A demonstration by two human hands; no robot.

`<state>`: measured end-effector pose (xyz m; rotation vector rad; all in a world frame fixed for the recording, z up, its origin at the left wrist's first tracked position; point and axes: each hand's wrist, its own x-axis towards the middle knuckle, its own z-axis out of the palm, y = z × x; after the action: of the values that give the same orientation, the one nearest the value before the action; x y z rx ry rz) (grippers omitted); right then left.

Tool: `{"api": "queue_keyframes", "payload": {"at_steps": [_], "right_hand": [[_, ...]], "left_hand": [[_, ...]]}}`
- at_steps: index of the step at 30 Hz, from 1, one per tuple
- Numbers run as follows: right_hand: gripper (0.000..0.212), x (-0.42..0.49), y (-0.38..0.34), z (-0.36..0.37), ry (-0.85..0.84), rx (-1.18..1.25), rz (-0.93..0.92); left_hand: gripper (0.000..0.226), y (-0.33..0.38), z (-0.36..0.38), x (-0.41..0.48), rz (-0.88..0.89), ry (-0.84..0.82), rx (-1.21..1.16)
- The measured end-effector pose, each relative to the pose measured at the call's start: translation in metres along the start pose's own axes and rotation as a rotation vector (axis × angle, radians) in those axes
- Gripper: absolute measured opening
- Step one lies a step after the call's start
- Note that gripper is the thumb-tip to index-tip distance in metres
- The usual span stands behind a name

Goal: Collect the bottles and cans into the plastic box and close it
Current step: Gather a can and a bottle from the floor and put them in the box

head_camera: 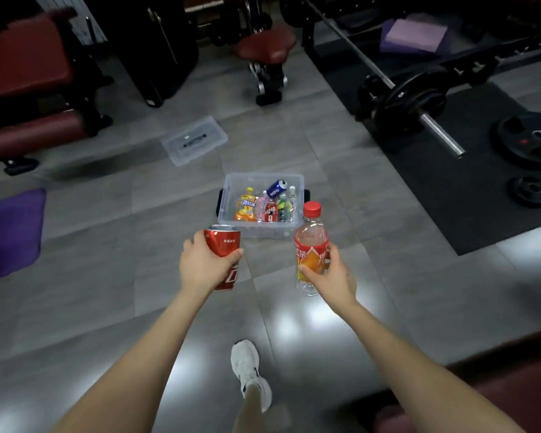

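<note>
We hold a can [223, 242] in our left hand [200, 264] and a bottle [311, 242] in our right hand [331, 276], both upright and off the floor [169, 214]. The left fingers [233, 255] are wrapped round the can's middle. The right ones are clamped on the bottle's label, with the thumb on the near side.

The box [228, 195] sits open on the floor just ahead of both hands. It is already part filled: a row of bottles [263, 207] across its middle and a blue can [277, 186] tilted at the back. We cannot tell whether those bottles stand or lie. The lid [194, 140] lies flat on the floor beyond the box and to the left, well apart from it.

The step in hand, as we judge it, is carrying this pair to the box and setting them inside. The bare strip along the near wall looks like the best landing place. We would lower each item in rather than let it fall — the bottle looks almost empty, so it is probably light and could bounce or topple its neighbours. We would put one in first and then the other, so that our hands don't crowd each other over the rim. Laying the bottle on its side should keep it below the rim, which matters because the lid has to seat flat later. The can is short enough to go in upright or lying down. Once both are released, we will have to go to the left to fetch the lid.
</note>
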<state>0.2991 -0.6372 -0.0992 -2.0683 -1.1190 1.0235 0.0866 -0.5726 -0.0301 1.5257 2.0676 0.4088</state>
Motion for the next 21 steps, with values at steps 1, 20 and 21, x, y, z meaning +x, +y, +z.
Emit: {"api": "queue_keyframes", "payload": {"at_steps": [1, 20, 21], "right_hand": [[0.066, 0.021, -0.01, 0.014, 0.005, -0.006, 0.011], [0.058, 0.427, -0.056, 0.232, -0.104, -0.102, 0.342], [0.06, 0.447, -0.052, 0.244, -0.117, -0.119, 0.344]], "left_hand": [[0.073, -0.002, 0.0, 0.029, -0.004, -0.013, -0.014], [0.072, -0.022, 0.171, 0.479, -0.141, -0.261, 0.069], [0.073, -0.026, 0.186, 0.496, -0.156, -0.27, 0.067]]}}
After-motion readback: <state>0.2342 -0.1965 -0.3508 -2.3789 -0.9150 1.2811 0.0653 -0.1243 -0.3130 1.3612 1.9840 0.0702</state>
